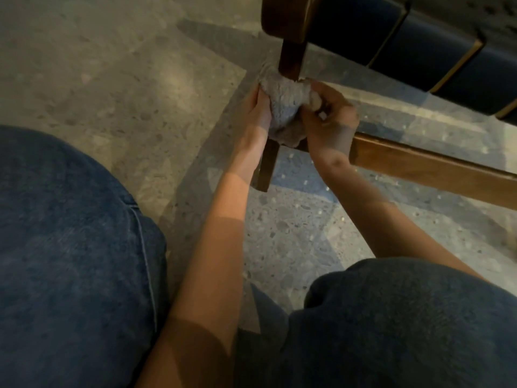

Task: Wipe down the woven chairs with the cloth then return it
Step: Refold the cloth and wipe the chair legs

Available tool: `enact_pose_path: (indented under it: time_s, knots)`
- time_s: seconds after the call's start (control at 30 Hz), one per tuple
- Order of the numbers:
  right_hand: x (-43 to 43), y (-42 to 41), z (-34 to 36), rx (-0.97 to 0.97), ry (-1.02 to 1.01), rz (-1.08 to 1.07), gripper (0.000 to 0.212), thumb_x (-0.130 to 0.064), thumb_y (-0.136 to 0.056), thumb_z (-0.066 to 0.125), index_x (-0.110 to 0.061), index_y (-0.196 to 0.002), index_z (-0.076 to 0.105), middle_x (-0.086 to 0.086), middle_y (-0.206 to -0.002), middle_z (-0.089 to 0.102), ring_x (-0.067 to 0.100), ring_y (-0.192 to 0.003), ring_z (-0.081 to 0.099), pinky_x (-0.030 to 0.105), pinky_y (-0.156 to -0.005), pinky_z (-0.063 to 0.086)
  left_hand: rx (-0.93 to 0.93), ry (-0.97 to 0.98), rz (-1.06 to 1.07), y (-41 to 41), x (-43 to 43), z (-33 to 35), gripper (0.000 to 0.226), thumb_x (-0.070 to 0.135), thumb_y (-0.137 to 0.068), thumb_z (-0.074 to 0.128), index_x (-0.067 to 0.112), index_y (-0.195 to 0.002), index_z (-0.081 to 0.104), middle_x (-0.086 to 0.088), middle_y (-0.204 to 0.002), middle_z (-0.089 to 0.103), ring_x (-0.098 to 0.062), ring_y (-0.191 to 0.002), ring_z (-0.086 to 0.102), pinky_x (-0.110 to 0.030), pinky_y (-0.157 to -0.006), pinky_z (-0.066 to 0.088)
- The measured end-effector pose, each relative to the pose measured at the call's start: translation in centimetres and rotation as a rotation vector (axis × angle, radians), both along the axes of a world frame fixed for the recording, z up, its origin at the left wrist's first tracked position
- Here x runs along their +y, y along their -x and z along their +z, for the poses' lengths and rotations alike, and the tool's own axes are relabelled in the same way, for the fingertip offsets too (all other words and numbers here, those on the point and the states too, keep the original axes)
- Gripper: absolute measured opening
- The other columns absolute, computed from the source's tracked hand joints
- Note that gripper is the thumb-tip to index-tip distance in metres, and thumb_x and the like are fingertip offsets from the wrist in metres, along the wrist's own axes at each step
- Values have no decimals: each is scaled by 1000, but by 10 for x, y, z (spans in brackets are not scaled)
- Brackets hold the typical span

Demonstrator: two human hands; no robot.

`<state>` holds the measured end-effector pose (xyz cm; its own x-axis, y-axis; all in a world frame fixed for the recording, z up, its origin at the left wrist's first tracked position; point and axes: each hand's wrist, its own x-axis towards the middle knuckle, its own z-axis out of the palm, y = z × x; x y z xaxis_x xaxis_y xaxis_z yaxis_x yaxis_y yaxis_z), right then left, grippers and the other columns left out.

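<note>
Looking down from the head camera, I see both hands at one leg point(291, 56) of the chair point(282, 15), low near the floor point(112, 79). The cloth point(285, 107), grey and fluffy, is wrapped around the middle of that dark wooden leg, with bare wood showing above and below it. My left hand point(257, 113) holds the cloth's left side, its fingers point(256, 93) lying close together and curling against the fabric. My right hand point(331, 119) grips the cloth's right side, fingers curled tight and pinching a bunched end of it. The two hands face each other across the leg, with the cloth between them. A wooden rail point(433, 169) runs off to the right from behind the right hand. Above it sits the dark blue seat point(419, 46) with gold edging. Two knees in jeans point(70, 247) fill the near corners, and both forearms reach out between them.
</note>
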<state>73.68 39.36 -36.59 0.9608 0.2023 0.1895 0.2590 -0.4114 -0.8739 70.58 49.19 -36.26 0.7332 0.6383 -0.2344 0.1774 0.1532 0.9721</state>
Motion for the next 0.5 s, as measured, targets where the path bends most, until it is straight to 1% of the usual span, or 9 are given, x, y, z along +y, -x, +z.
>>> enact_pose_path:
  time_s: [0.07, 0.13, 0.17, 0.23, 0.3, 0.33, 0.37, 0.4, 0.5]
  knots:
    - [5, 3, 8, 18, -148, -56, 25, -10, -91, 60, -9, -116, 59, 4, -114, 63, 6, -107, 58, 30, -94, 50, -35, -20, -2, -1, -1, 9, 40, 22, -104, 30, 9, -139, 44, -12, -139, 50, -23, -126, 48, -38, -106, 39]
    - [9, 1, 16, -44, -236, -126, 12, -10, -89, 63, -16, -98, 57, -4, -91, 63, -12, -84, 58, 12, -78, 50, -98, -88, -20, -2, -1, 20, 42, 23, -104, 28, 10, -143, 37, -11, -143, 45, -22, -129, 45, -32, -105, 39]
    - [12, -1, 20, -75, -271, -159, 15, -9, -89, 63, -21, -89, 54, -5, -82, 61, -14, -72, 55, 7, -70, 46, -139, -121, -32, -3, 0, 25, 42, 21, -104, 28, 8, -144, 36, -12, -144, 44, -22, -130, 43, -32, -106, 38]
    - [16, -2, 24, -129, -264, -191, 22, -7, -90, 61, -24, -80, 52, -3, -74, 57, -11, -63, 53, 6, -62, 43, -178, -156, -35, -6, 3, 30, 40, 18, -104, 31, 5, -141, 40, -13, -140, 48, -20, -128, 46, -32, -105, 39]
    - [16, 1, 17, -136, -204, -174, 4, -10, -91, 59, -13, -89, 60, -5, -80, 57, -7, -72, 55, 13, -70, 46, -154, -192, -20, -5, 6, 24, 35, 16, -103, 35, 5, -132, 49, -9, -127, 58, -10, -116, 54, -22, -93, 45]
    - [14, 5, 12, -171, -134, -185, 6, -10, -91, 60, -6, -94, 64, -2, -88, 59, -1, -84, 56, 22, -78, 49, -134, -195, -10, -3, 7, 18, 31, 16, -102, 36, 5, -126, 54, -5, -117, 62, 0, -104, 58, -14, -83, 45]
    - [11, 8, 2, -226, -67, -180, 12, -8, -89, 61, -2, -98, 65, 5, -98, 60, 11, -95, 58, 29, -85, 49, -113, -181, 2, 0, 7, 9, 28, 14, -102, 37, 5, -120, 56, -1, -108, 63, 8, -92, 58, -6, -73, 43]
    - [7, 11, -7, -283, -40, -166, 14, -5, -86, 63, 0, -98, 66, 12, -106, 60, 19, -100, 57, 30, -87, 49, -91, -162, 17, 4, 6, -2, 28, 12, -101, 38, 4, -119, 58, -1, -105, 63, 10, -85, 56, -2, -68, 40]
    - [-3, 20, -27, -358, -21, -126, 11, -5, -79, 70, -1, -89, 68, 17, -103, 58, 11, -93, 56, 23, -79, 50, -40, -111, 40, 17, 2, -38, 25, 9, -99, 42, 7, -117, 59, 1, -102, 64, 8, -81, 55, -2, -68, 42]
